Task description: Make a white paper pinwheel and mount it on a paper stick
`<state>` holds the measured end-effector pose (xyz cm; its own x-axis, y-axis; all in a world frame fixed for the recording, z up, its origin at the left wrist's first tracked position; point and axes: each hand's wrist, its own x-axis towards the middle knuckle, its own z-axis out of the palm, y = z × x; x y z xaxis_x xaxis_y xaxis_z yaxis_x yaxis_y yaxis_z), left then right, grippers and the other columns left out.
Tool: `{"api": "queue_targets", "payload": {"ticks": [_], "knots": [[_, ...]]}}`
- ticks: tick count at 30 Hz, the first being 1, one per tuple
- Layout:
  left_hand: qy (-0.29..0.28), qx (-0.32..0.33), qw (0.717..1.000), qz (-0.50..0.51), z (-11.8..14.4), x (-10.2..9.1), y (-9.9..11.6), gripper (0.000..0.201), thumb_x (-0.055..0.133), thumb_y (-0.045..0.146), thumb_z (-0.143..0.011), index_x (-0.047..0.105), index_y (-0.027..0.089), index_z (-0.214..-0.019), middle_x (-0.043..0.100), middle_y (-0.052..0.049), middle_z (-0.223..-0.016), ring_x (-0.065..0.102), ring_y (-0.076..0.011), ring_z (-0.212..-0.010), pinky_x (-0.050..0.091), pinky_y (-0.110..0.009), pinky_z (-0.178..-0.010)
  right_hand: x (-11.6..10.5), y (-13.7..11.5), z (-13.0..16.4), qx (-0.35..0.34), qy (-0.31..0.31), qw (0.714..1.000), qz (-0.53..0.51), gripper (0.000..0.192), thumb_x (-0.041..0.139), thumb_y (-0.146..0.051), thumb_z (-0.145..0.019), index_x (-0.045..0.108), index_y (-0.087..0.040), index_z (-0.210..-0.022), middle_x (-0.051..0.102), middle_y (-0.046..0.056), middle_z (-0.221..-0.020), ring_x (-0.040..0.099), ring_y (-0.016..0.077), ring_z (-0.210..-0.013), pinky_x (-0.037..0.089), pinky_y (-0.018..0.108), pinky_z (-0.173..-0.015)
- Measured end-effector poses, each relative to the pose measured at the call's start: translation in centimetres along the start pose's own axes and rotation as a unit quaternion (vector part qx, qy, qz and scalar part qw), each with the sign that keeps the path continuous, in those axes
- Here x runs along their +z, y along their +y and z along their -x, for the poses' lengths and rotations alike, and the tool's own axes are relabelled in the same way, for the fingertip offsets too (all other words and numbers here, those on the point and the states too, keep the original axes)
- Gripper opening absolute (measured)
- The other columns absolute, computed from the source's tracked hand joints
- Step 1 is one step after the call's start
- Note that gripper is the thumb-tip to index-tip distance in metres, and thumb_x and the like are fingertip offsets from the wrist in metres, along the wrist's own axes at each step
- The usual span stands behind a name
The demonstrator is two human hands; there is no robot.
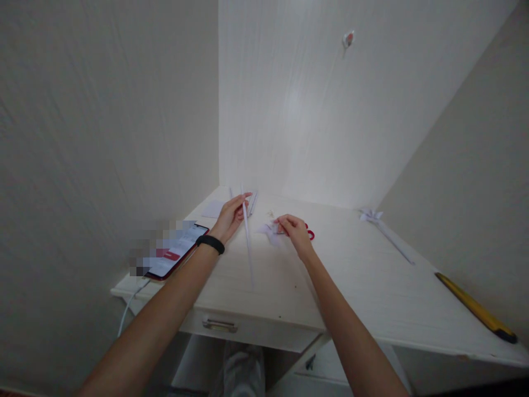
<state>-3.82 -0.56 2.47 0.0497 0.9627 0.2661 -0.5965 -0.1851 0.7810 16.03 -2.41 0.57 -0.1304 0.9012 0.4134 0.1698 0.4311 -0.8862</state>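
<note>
While the left hand pinches a thin paper stick beside the phone, the right hand's fingers close on a paper scrap near the scissors; joining them probably needs careful alignment.

Home room corner, white drawer desk, charging phone

Hands with paper strip

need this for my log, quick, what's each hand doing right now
Left hand: pinching the top of a thin white paper stick.
Right hand: fingers curled on a small white paper piece beside red-handled scissors.
</note>
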Motion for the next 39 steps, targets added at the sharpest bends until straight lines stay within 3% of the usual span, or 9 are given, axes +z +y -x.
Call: {"api": "queue_targets", "payload": {"ticks": [2,5,8,11,16,21,35,37,39], "knots": [[0.007,0.012,1.000,-0.023,-0.1,-0.5,0.0,0.031,0.070,0.028,-0.071,0.068,0.012,-0.098,0.054,0.003,-0.066,0.031,0.0007,-0.043,0.019,-0.014,-0.037,-1.0,0.4,-0.9,-0.001,0.075,0.994,0.083,0.024,0.051,-0.035,-0.080,0.066,-0.016,-0.076,0.055,-0.001,-0.057,0.044,0.0119,-0.053,0.031,0.025,-0.052],[0.001,0.023,0.998,-0.059,-0.2,-0.7,-0.1,0.035,0.071,0.031,-0.071,0.068,0.011,-0.100,0.054,0.002,-0.066,0.030,0.0007,-0.043,0.017,-0.015,-0.037,-1.9,1.2,-1.3,-0.035,0.100,0.971,0.215,0.021,0.049,-0.030,-0.082,0.065,-0.016,-0.080,0.060,0.002,-0.066,0.051,0.0145,-0.060,0.037,0.026,-0.059],[0.003,0.021,0.995,-0.095,-0.2,-0.7,-0.5,0.038,0.068,0.036,-0.072,0.068,0.012,-0.102,0.051,0.003,-0.061,0.027,-0.0005,-0.041,0.014,-0.018,-0.038,-2.0,1.4,-0.7,-0.111,0.030,0.937,0.329,0.020,0.046,-0.022,-0.087,0.064,-0.016,-0.091,0.065,0.006,-0.086,0.056,0.0156,-0.074,0.039,0.027,-0.069],[0.001,0.016,0.990,-0.141,0.0,-0.7,-0.8,0.041,0.067,0.041,-0.073,0.069,0.012,-0.102,0.047,0.005,-0.056,0.025,-0.0022,-0.041,0.011,-0.021,-0.039,-1.4,0.9,-0.1,-0.160,-0.045,0.876,0.453,0.022,0.044,-0.020,-0.091,0.065,-0.016,-0.097,0.063,0.008,-0.096,0.056,0.0175,-0.087,0.037,0.029,-0.076],[-0.005,0.049,0.970,-0.236,0.5,-0.5,-0.8,0.042,0.065,0.044,-0.074,0.070,0.012,-0.100,0.047,0.003,-0.054,0.031,-0.0046,-0.044,0.015,-0.021,-0.043,0.2,-0.4,-0.4,-0.166,-0.067,0.775,0.606,0.021,0.047,-0.021,-0.091,0.067,-0.015,-0.093,0.062,0.010,-0.098,0.053,0.0213,-0.094,0.032,0.033,-0.077],[-0.019,0.055,0.957,-0.284,0.9,-0.1,-0.7,0.045,0.062,0.048,-0.076,0.069,0.012,-0.103,0.046,0.004,-0.050,0.032,-0.0057,-0.044,0.017,-0.022,-0.044,1.3,-1.4,-1.6,-0.125,-0.100,0.727,0.668,0.024,0.046,-0.016,-0.089,0.069,-0.011,-0.090,0.062,0.014,-0.099,0.055,0.0235,-0.094,0.029,0.036,-0.079],[-0.042,0.064,0.966,-0.247,1.6,1.2,0.3,0.037,0.070,0.043,-0.068,0.067,0.011,-0.084,0.043,0.007,-0.047,0.030,-0.0043,-0.040,0.017,-0.021,-0.042,2.7,-2.6,-2.4,-0.035,-0.110,0.715,0.690,0.032,0.039,-0.004,-0.087,0.069,-0.009,-0.096,0.065,0.018,-0.099,0.059,0.0242,-0.096,0.028,0.037,-0.086],[-0.051,0.067,0.966,-0.245,1.7,1.3,0.3,0.035,0.071,0.042,-0.068,0.065,0.012,-0.083,0.042,0.007,-0.047,0.030,-0.0040,-0.040,0.016,-0.020,-0.041,2.1,-2.2,-2.5,-0.045,-0.094,0.726,0.680,0.031,0.038,-0.005,-0.087,0.068,-0.010,-0.093,0.065,0.017,-0.098,0.059,0.0236,-0.095,0.029,0.037,-0.085],[-0.063,0.068,0.964,-0.248,1.8,1.5,0.4,0.033,0.070,0.041,-0.069,0.063,0.013,-0.083,0.042,0.008,-0.047,0.030,-0.0036,-0.040,0.017,-0.020,-0.041,1.4,-1.8,-2.6,-0.059,-0.042,0.775,0.628,0.027,0.041,-0.008,-0.087,0.068,-0.011,-0.087,0.064,0.016,-0.096,0.058,0.0226,-0.092,0.029,0.037,-0.084]]}}
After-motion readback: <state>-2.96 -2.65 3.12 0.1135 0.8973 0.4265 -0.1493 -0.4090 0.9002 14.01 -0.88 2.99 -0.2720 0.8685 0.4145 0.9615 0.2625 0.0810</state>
